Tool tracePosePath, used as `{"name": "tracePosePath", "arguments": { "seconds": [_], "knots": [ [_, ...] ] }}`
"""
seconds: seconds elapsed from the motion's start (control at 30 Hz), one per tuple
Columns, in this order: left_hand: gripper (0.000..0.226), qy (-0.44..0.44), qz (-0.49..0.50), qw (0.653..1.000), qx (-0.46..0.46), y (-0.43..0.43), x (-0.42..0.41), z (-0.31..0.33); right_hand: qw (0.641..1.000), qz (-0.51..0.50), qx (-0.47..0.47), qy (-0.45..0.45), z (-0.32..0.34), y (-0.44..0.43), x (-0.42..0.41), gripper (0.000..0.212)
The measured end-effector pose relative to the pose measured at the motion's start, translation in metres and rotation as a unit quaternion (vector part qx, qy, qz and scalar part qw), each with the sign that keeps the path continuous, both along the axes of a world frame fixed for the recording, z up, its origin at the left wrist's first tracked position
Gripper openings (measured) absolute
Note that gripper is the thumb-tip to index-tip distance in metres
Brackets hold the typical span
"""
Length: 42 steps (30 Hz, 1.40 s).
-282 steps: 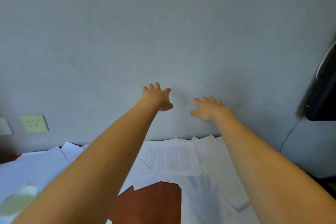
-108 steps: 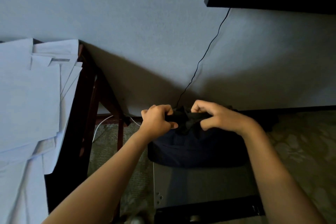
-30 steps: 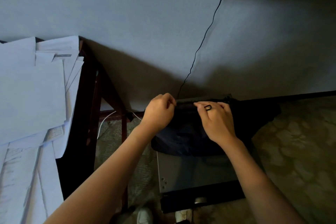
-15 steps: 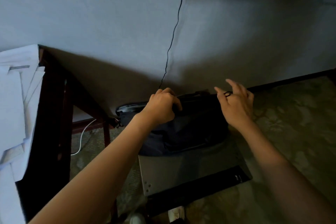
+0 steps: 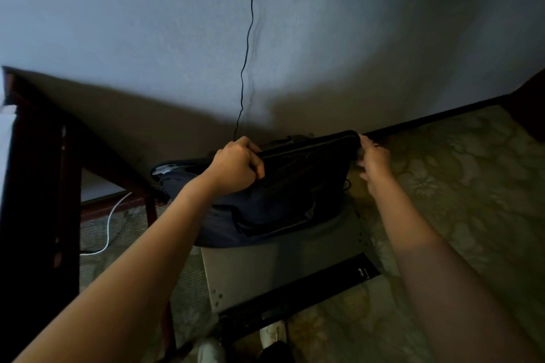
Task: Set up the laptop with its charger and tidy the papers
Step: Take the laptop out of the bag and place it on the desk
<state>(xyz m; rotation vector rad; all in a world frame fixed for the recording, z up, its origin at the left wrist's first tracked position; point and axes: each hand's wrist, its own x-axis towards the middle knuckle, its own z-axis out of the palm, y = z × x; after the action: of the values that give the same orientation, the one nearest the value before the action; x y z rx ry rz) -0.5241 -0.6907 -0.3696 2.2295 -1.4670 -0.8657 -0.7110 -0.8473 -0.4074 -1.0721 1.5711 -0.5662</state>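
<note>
Head view, dim light.

9 o'clock edge: a white sliver of papers [image 5: 5, 141] lies on the dark wooden table [image 5: 38, 186].

8 o'clock, below the table: a white cable [image 5: 108, 230] lies on the carpet [image 5: 457, 191].

Centre: the dark bag [image 5: 289, 197] stands tilted near the foot of the wall [image 5: 118, 23]. Its lower part rests on a grey flat panel [image 5: 265, 268] at 6 o'clock. At the bag's 10 o'clock, the left hand [image 5: 236, 168] is closed in a fist round the top edge.

12 o'clock: a black cord [image 5: 247, 47] runs down the wall to just above that hand.

At the bag's 2 o'clock corner, the right hand [image 5: 373, 160] has its fingers curled, pinching the corner. Whether a zip pull sits between them cannot be told, and the bag's contents are hidden.
</note>
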Motion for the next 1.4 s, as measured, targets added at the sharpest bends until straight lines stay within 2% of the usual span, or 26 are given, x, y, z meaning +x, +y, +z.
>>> {"name": "tracePosePath", "arguments": {
  "seconds": [0.07,0.17,0.27,0.33,0.4,0.47,0.5,0.57,0.6,0.67,0.77,0.83,0.9,0.97,1.03,1.1,1.17,1.2,1.27,1.3,1.33,1.4],
  "knots": [
    [0.054,0.002,0.008,1.000,-0.006,0.002,-0.002,-0.002,0.995,-0.027,0.085,-0.044,-0.002,0.004,0.004,0.047],
    [0.053,0.008,0.011,1.000,-0.006,0.003,-0.003,0.000,0.986,-0.024,0.149,-0.070,0.003,-0.001,0.005,0.044],
    [0.053,0.016,0.015,1.000,-0.008,0.004,-0.003,0.000,0.985,0.015,0.169,-0.029,0.011,-0.008,0.002,0.043],
    [0.053,0.016,0.019,1.000,-0.014,0.005,-0.004,0.000,0.993,0.018,0.111,0.036,0.013,-0.012,0.005,0.045],
    [0.051,0.008,0.023,0.999,-0.021,0.008,-0.007,-0.001,0.988,0.005,-0.043,0.145,0.012,-0.013,0.013,0.048],
    [0.045,0.005,0.022,0.999,-0.032,0.011,-0.009,-0.003,0.944,0.026,-0.245,0.220,0.017,-0.001,0.031,0.048],
    [0.042,0.007,0.021,0.999,-0.039,0.012,-0.009,-0.003,0.921,0.063,-0.328,0.199,0.022,0.009,0.045,0.042],
    [0.037,0.017,0.018,0.998,-0.058,0.014,-0.009,-0.003,0.878,0.217,-0.411,0.110,0.031,0.035,0.073,0.030],
    [0.036,0.023,0.016,0.997,-0.069,0.015,-0.009,-0.003,0.848,0.310,-0.420,0.095,0.031,0.047,0.084,0.026],
    [0.035,0.024,0.027,0.995,-0.092,0.019,-0.008,-0.007,0.786,0.443,-0.406,0.145,0.032,0.065,0.096,0.019],
    [0.025,0.007,0.099,0.985,-0.139,0.026,-0.010,-0.014,0.759,0.519,-0.320,0.228,0.033,0.070,0.094,0.018],
    [0.022,-0.011,0.138,0.979,-0.149,0.027,-0.012,-0.016,0.721,0.564,-0.315,0.252,0.031,0.071,0.094,0.037],
    [0.027,-0.036,0.166,0.979,-0.112,0.027,-0.015,-0.015,0.672,0.598,-0.331,0.287,0.027,0.069,0.097,0.065],
    [0.041,-0.047,0.200,0.974,-0.091,0.029,-0.015,-0.012,0.659,0.624,-0.280,0.314,0.023,0.067,0.100,0.082],
    [0.045,-0.050,0.224,0.969,-0.095,0.031,-0.015,-0.011,0.656,0.633,-0.236,0.338,0.017,0.062,0.103,0.077],
    [0.036,-0.046,0.235,0.965,-0.108,0.035,-0.014,-0.012,0.647,0.623,-0.255,0.358,0.013,0.059,0.107,0.063],
    [0.025,-0.014,0.205,0.969,-0.140,0.042,-0.013,-0.010,0.622,0.618,-0.290,0.382,0.011,0.060,0.111,0.049],
    [0.027,-0.014,0.147,0.979,-0.143,0.047,-0.012,-0.010,0.604,0.623,-0.302,0.395,0.010,0.061,0.113,0.042],
    [0.041,-0.072,-0.041,0.994,-0.077,0.057,-0.012,-0.010,0.579,0.640,-0.306,0.402,0.011,0.061,0.114,0.031],
    [0.051,-0.113,-0.120,0.986,-0.028,0.060,-0.013,-0.009,0.578,0.649,-0.300,0.394,0.013,0.061,0.113,0.029],
    [0.059,-0.152,-0.167,0.974,0.016,0.061,-0.012,-0.009,0.580,0.658,-0.290,0.383,0.015,0.060,0.111,0.029],
    [0.060,-0.209,-0.189,0.958,0.055,0.057,-0.011,-0.011,0.586,0.670,-0.271,0.366,0.019,0.060,0.108,0.031]
  ]
}}
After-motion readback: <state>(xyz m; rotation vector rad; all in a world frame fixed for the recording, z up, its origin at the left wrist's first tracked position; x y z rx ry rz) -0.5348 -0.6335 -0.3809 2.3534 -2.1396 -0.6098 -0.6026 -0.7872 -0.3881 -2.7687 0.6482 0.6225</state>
